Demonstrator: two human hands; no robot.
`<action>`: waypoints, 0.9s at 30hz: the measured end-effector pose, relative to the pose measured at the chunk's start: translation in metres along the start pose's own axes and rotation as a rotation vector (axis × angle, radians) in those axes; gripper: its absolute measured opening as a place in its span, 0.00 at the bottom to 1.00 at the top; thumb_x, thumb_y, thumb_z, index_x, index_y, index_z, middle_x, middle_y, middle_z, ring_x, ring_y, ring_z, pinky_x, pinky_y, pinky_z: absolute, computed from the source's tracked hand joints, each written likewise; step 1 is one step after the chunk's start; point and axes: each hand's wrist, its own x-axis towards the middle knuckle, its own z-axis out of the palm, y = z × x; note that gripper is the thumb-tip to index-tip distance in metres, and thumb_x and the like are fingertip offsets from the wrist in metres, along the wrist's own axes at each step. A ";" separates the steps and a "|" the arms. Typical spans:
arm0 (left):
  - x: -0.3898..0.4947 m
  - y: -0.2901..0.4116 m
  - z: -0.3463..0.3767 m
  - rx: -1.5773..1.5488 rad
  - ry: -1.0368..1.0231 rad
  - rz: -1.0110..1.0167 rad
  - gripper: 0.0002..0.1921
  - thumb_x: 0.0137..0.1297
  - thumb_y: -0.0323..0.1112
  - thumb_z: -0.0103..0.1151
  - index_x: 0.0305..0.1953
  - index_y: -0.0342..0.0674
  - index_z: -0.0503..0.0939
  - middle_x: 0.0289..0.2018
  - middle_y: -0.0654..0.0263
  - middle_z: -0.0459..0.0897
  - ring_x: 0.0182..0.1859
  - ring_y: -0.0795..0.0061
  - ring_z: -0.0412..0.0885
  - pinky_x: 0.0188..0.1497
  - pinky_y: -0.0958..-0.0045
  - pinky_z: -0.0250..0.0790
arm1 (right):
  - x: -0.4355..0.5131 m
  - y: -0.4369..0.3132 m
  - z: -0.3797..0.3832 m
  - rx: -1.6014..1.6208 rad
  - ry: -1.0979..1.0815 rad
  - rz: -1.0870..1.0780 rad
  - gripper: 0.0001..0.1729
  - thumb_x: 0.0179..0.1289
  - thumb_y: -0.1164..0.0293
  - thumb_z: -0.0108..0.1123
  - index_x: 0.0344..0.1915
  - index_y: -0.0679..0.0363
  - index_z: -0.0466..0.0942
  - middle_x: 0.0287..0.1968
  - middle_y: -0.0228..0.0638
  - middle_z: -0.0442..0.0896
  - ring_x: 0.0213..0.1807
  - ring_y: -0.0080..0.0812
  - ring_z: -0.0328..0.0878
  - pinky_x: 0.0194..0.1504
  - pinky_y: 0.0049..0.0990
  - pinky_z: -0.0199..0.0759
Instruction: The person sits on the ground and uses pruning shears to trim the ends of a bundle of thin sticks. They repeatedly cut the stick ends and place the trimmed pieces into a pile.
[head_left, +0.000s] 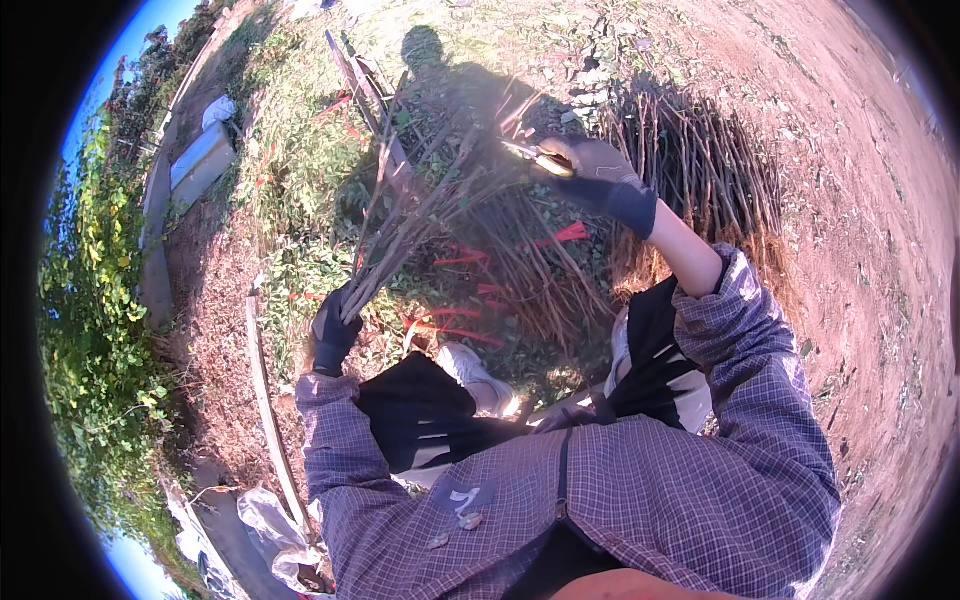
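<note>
My left hand (336, 336), in a dark glove, is closed around the lower ends of a bundle of thin woody stems (397, 244). The stems fan up and away from the fist, some blurred at their tips. Higher up on the right, my gloved right hand (600, 174) grips pruning shears (553, 160) with pale yellow handles. Their metal blades point left toward the twig tips; whether they touch any twig is unclear. Beneath both hands lie cut leaves, more stems with thin roots (551, 281) and strips of red tie (454, 324).
A dense row of bare-stemmed saplings (694, 169) with brown roots stands at the right by my leg. A long wooden strip (270, 409) and crumpled plastic sheeting (271, 525) lie left. A pale box (201, 163) sits farther off, near green foliage (97, 300).
</note>
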 end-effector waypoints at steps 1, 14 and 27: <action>0.000 0.000 0.002 -0.019 0.001 0.009 0.30 0.44 0.32 0.63 0.54 0.41 0.70 0.39 0.55 0.80 0.39 0.54 0.80 0.40 0.62 0.72 | -0.001 -0.004 -0.002 0.019 0.009 0.042 0.23 0.60 0.46 0.51 0.38 0.54 0.75 0.23 0.43 0.76 0.27 0.45 0.75 0.30 0.37 0.66; 0.005 0.008 0.000 -0.221 -0.047 -0.037 0.28 0.45 0.27 0.58 0.54 0.38 0.71 0.40 0.51 0.81 0.41 0.57 0.81 0.42 0.65 0.72 | -0.007 -0.012 -0.012 0.107 -0.057 0.209 0.23 0.62 0.45 0.49 0.39 0.52 0.75 0.27 0.36 0.80 0.29 0.36 0.78 0.33 0.35 0.69; 0.007 0.008 0.001 -0.282 -0.102 -0.013 0.26 0.45 0.27 0.56 0.51 0.35 0.71 0.39 0.56 0.80 0.41 0.61 0.80 0.43 0.67 0.71 | -0.009 0.038 0.014 2.055 -0.935 0.032 0.25 0.63 0.70 0.55 0.59 0.69 0.65 0.61 0.35 0.67 0.56 0.23 0.69 0.57 0.20 0.65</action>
